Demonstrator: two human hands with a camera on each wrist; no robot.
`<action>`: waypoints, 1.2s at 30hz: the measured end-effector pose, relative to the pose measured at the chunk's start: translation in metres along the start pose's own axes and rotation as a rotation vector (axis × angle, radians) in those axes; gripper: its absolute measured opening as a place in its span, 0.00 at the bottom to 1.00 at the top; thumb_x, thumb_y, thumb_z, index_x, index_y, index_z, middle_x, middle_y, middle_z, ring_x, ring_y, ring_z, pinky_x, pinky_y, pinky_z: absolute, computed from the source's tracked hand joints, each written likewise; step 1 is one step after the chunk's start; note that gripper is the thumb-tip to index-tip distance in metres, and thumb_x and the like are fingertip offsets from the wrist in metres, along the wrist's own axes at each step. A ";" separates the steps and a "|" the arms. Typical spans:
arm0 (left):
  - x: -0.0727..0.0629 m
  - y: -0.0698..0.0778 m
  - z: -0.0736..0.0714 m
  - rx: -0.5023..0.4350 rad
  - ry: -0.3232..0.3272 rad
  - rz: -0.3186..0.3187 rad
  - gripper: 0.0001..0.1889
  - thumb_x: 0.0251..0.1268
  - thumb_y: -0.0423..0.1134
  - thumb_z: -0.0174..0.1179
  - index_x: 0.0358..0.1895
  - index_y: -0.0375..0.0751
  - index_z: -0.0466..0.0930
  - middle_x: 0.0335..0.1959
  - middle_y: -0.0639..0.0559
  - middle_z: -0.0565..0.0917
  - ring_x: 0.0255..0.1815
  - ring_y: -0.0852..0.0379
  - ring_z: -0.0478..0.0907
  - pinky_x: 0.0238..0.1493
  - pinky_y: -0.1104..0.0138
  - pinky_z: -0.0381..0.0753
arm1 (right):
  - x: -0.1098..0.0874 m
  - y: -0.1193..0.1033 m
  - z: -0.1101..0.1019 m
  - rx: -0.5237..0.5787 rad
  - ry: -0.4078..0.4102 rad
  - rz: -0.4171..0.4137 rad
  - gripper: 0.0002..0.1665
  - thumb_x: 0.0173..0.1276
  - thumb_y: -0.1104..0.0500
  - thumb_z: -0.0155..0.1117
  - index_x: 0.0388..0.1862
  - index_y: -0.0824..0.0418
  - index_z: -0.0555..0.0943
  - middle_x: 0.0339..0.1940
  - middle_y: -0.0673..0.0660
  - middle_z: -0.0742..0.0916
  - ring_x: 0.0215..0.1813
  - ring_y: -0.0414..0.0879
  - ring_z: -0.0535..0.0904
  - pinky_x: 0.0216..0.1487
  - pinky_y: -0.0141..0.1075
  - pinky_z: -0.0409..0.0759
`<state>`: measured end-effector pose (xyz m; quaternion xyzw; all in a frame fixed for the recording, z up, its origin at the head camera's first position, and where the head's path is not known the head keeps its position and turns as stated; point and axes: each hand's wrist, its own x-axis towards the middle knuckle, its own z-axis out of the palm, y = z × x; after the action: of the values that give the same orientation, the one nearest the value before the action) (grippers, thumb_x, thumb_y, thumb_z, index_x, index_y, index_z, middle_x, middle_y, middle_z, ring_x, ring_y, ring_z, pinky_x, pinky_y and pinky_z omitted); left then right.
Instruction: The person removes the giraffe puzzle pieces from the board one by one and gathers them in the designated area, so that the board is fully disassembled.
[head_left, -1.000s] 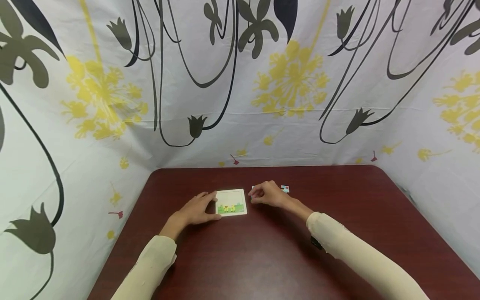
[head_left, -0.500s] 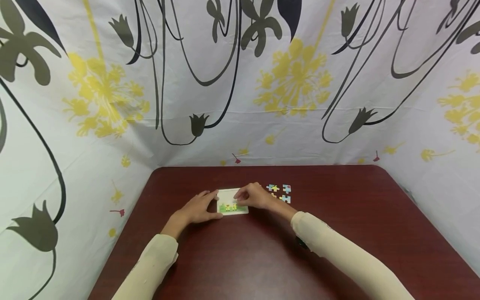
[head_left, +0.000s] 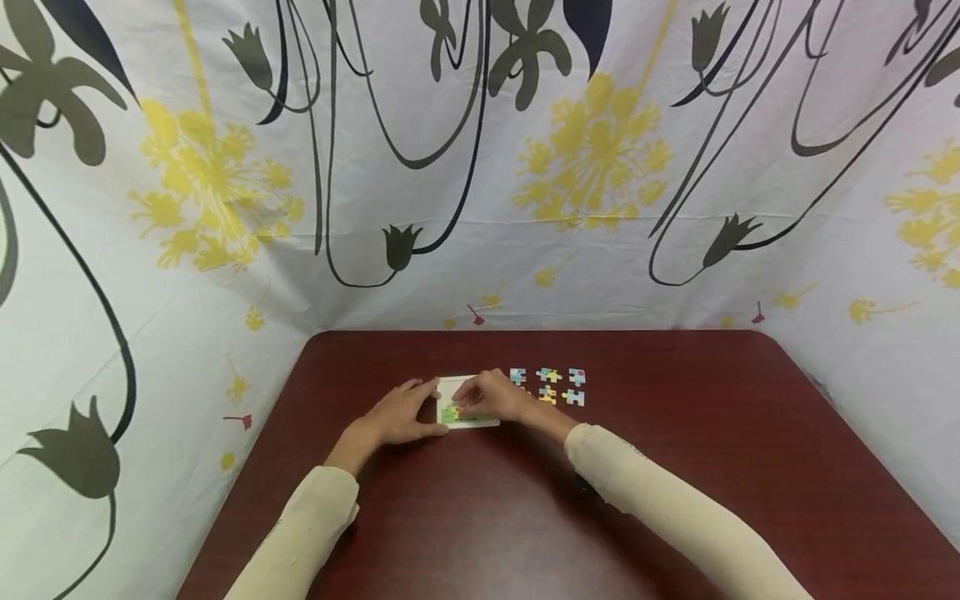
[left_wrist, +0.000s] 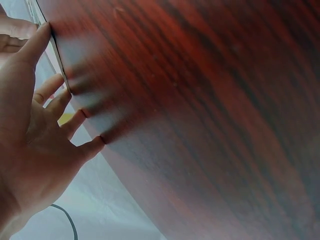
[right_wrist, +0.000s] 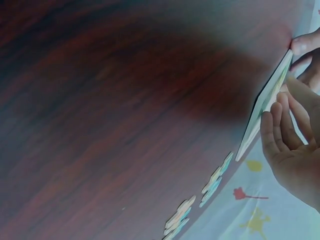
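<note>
My left hand (head_left: 397, 417) touches the tray (head_left: 447, 388), fingers wide; whether my right hand (head_left: 489, 395) pinches anything, I can't tell. Loose pieces (head_left: 550, 376) look light and stiff, best pinched edgewise.

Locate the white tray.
In the head view, the white tray lies left of centre toward the table's far edge, between the left grip and the loose puzzle pieces.
</note>
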<state>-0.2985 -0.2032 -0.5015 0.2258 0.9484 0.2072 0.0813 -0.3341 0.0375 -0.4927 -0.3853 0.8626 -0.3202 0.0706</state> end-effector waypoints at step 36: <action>-0.001 0.003 -0.002 0.003 0.002 0.024 0.48 0.67 0.61 0.68 0.82 0.41 0.59 0.70 0.51 0.76 0.80 0.40 0.59 0.75 0.38 0.59 | 0.000 -0.001 0.013 0.026 0.051 -0.043 0.17 0.65 0.69 0.76 0.52 0.65 0.85 0.38 0.57 0.90 0.40 0.46 0.88 0.44 0.30 0.84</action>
<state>-0.2972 -0.2021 -0.4981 0.2373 0.9460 0.2067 0.0776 -0.3293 0.0306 -0.5021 -0.3945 0.8515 -0.3424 0.0468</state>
